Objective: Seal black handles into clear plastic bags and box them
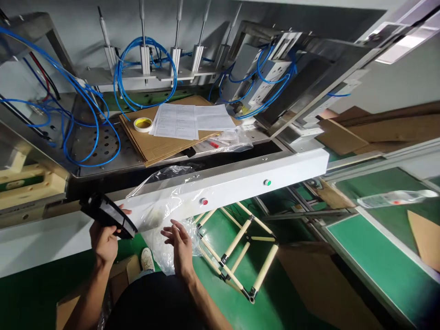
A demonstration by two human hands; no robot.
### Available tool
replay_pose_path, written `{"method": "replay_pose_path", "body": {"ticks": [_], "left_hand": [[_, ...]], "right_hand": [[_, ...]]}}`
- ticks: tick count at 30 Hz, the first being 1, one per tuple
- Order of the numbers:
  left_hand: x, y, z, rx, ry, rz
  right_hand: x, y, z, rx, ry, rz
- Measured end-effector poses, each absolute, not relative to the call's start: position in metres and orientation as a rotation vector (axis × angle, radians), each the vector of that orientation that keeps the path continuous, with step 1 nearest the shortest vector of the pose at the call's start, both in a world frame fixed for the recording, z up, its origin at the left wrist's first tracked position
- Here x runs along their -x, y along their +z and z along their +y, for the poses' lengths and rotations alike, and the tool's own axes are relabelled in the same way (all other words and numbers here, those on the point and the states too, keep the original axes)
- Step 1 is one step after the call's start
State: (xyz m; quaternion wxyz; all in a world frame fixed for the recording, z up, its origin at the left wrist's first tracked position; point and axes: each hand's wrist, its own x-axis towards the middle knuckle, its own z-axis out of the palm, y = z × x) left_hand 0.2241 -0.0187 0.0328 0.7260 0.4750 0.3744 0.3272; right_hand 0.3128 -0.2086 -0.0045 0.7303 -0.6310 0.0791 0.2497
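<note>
My left hand [106, 240] is closed around the lower edge of a black plastic part [109, 214], long and slightly curved with a recessed face. It is held tilted in front of the machine's white front panel [237, 188]. To its right my right hand [179, 243] is raised with fingers apart and slightly curled, holding nothing that I can see. A clear plastic bag [165, 201] hangs over the panel's edge, behind and beside my right hand. Whether that hand touches the bag cannot be made out.
Cardboard sheets [147, 149], papers [177, 120] and a tape roll [143, 124] lie on the machine bed among blue air hoses [118, 78]. The panel carries a red button [204, 201] and a green button [267, 182]. A tubular frame [237, 240] stands on the floor at right.
</note>
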Motion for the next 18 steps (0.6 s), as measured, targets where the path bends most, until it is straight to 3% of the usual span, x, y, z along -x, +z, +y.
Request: {"method": "replay_pose_path", "body": {"ticks": [8, 11, 15, 18], "left_hand": [[-0.269, 0.057, -0.022, -1.046, 0.54, 0.796], [-0.28, 0.051, -0.007, -1.063, 0.581, 0.781], [-0.285, 0.042, -0.001, -1.094, 0.571, 0.746], [-0.287, 0.037, -0.001, -1.128, 0.553, 0.749]], "right_hand": [[-0.318, -0.003, -0.224, 1.743, 1.018, -0.379], [-0.353, 0.024, -0.231, 1.899, 0.769, -0.763], [-0.435, 0.064, -0.191, 2.234, 0.113, -1.091], [-0.493, 0.076, -0.156, 2.391, -0.052, -1.076]]}}
